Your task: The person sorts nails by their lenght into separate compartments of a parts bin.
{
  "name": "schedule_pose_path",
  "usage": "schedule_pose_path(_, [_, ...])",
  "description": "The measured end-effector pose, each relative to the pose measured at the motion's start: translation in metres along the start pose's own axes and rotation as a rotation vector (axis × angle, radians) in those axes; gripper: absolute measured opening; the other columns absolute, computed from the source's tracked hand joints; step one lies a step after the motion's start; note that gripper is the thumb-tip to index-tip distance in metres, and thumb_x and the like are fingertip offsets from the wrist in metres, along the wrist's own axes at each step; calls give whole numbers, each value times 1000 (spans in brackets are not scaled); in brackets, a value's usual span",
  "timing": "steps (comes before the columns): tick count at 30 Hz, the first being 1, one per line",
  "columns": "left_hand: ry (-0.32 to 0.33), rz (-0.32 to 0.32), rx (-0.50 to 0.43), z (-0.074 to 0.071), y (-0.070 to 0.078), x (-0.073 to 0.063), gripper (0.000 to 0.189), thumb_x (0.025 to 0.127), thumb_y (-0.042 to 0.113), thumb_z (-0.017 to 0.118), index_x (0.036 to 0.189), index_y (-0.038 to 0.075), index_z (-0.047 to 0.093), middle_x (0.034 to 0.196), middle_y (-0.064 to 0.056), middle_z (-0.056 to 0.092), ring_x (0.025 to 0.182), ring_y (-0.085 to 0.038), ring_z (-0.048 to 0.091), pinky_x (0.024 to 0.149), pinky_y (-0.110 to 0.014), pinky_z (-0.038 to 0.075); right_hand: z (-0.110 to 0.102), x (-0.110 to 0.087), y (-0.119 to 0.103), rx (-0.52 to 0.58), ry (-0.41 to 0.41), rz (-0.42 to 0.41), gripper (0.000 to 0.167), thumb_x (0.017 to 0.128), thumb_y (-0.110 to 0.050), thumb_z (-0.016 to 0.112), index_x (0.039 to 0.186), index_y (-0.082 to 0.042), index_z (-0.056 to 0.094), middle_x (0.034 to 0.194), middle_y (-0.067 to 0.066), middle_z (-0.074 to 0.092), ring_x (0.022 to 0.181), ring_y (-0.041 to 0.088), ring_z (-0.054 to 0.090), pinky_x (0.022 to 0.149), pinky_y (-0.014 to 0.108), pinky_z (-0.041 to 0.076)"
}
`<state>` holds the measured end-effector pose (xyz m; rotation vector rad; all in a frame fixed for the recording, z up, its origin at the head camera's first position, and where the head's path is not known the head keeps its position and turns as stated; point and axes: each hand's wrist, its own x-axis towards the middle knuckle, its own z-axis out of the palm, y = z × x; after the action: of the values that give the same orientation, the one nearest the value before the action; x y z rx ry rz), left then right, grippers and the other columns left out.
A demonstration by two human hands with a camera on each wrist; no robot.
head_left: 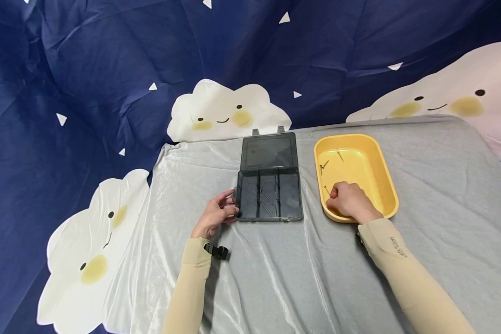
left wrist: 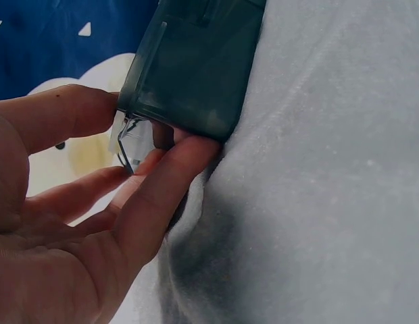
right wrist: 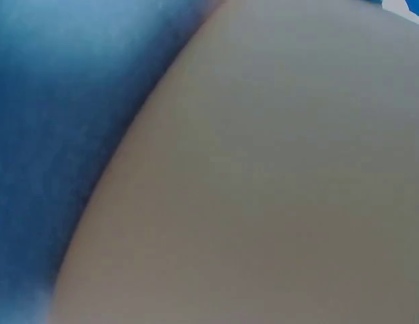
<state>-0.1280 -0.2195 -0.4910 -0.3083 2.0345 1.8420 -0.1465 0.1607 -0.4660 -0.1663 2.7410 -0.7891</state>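
Observation:
A dark translucent compartment box (head_left: pixel 247 197) lies with its lid (head_left: pixel 269 151) folded back. Long thin screws (head_left: pixel 266 197) rest in its middle compartment. My left hand (head_left: pixel 215 214) holds the box by its left side; in the left wrist view its thumb (left wrist: pixel 74 115) is on the upper edge and a finger (left wrist: pixel 172 179) touches lower down. My right hand (head_left: pixel 350 200) is inside the yellow tray (head_left: pixel 386 185) near its front left, fingers curled downward. A screw (head_left: pixel 327 190) lies beside those fingers. Whether they pinch anything is hidden, and the right wrist view is a blurred surface.
More screws (head_left: pixel 340 156) lie in the tray, toward its back left. Grey cloth (head_left: pixel 271 269) with soft folds covers the table. Behind it hangs a dark blue curtain (head_left: pixel 242 41) with white cloud shapes.

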Motion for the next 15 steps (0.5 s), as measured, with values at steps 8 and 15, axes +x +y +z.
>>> schedule_pose_path(8, [11, 5, 18, 0, 1, 0, 68, 84, -9, 63, 145, 13, 42, 124, -17, 54, 87, -14, 62, 72, -36, 59, -15, -2, 3, 71, 52, 6, 21, 80, -25, 68, 76, -6, 58, 72, 6, 59, 71, 25, 53, 61, 26, 38])
schedule_pose_path(15, [12, 10, 28, 0, 2, 0, 69, 83, -10, 63, 145, 13, 42, 123, -16, 53, 86, -14, 63, 71, -35, 59, -27, -6, 4, 171, 177, -6, 19, 78, -23, 71, 79, -6, 61, 72, 5, 63, 67, 19, 54, 60, 26, 41])
